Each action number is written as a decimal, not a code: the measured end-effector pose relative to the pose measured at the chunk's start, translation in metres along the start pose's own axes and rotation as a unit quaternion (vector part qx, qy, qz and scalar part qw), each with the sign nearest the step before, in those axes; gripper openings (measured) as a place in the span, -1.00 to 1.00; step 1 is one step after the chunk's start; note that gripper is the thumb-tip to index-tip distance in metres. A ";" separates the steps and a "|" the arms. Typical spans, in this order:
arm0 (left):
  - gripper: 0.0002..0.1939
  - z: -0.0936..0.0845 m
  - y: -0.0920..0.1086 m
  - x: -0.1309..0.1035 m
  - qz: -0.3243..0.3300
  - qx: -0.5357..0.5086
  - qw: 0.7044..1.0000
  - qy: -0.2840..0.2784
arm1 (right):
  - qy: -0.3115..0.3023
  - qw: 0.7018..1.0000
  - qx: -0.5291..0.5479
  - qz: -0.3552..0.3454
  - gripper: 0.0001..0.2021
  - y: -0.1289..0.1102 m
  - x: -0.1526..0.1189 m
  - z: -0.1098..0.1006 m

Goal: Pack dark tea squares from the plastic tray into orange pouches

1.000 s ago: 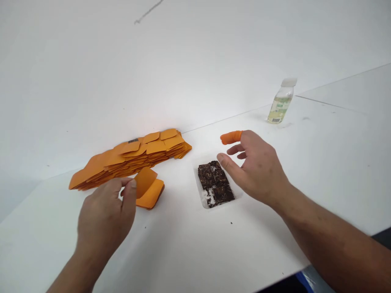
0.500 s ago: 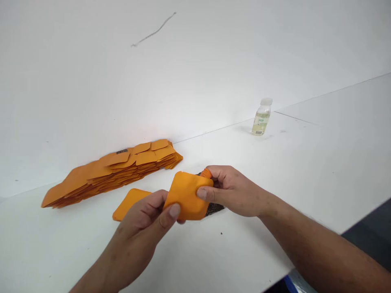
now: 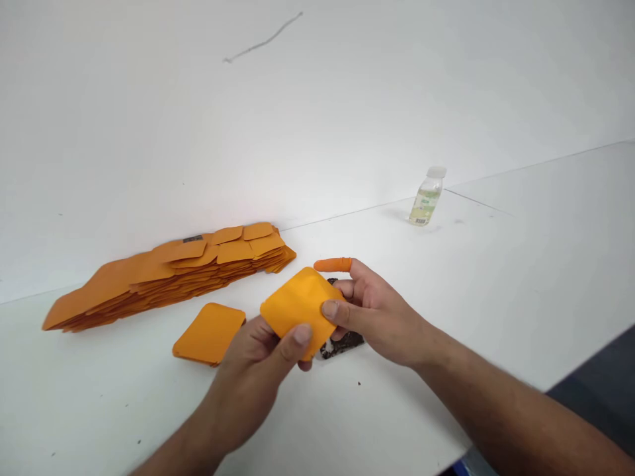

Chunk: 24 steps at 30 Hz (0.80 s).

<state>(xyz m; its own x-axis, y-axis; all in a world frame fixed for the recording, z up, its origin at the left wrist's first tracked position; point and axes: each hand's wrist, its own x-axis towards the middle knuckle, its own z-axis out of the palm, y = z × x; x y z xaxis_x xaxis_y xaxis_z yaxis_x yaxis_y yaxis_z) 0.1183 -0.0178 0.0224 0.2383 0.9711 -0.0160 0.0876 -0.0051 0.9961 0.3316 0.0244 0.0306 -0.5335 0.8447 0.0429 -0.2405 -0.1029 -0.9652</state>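
Note:
An orange square piece with rounded corners (image 3: 297,301), flat like a sheet or pouch, is held up between both hands. My left hand (image 3: 265,363) pinches its lower left edge, thumb on top. At its right corner my right hand (image 3: 370,307) grips it between thumb and fingers. An orange finger cot (image 3: 333,265) covers the right index finger, which stretches out above the piece. Beneath the right hand a dark patterned item (image 3: 342,345) lies on the table, partly hidden. A small stack of the same orange pieces (image 3: 211,334) lies beside my left hand.
A long overlapping row of orange pieces (image 3: 169,277) leans along the wall at the left, a small dark patch on top. A capped bottle of pale yellow liquid (image 3: 426,197) stands at the back right. The white table's (image 3: 496,284) edge runs along the lower right.
The held orange piece has turned so that a corner points up. My right index finger has straightened out above it. My left hand has shifted right, uncovering more of the small stack.

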 end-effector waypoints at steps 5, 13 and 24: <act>-0.63 -0.020 0.003 0.001 -0.049 0.018 0.994 -0.093 | -0.044 0.999 -0.017 0.017 -0.47 -0.005 -0.001 -0.010; -0.52 -0.002 -0.009 -0.002 -0.008 0.013 1.000 0.010 | 0.020 1.000 0.013 0.018 -0.45 -0.002 -0.001 -0.004; -0.41 0.000 -0.006 0.001 -0.068 -0.014 0.995 0.065 | -0.036 0.998 -0.043 0.041 -0.45 0.001 -0.002 -0.003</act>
<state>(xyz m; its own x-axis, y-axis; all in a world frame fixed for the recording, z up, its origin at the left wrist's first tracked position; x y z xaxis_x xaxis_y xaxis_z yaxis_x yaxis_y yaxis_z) 0.1181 -0.0165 0.0164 0.0993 0.9849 -0.1421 0.0833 0.1341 0.9875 0.3350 0.0245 0.0287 -0.6068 0.7946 -0.0213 -0.1252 -0.1220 -0.9846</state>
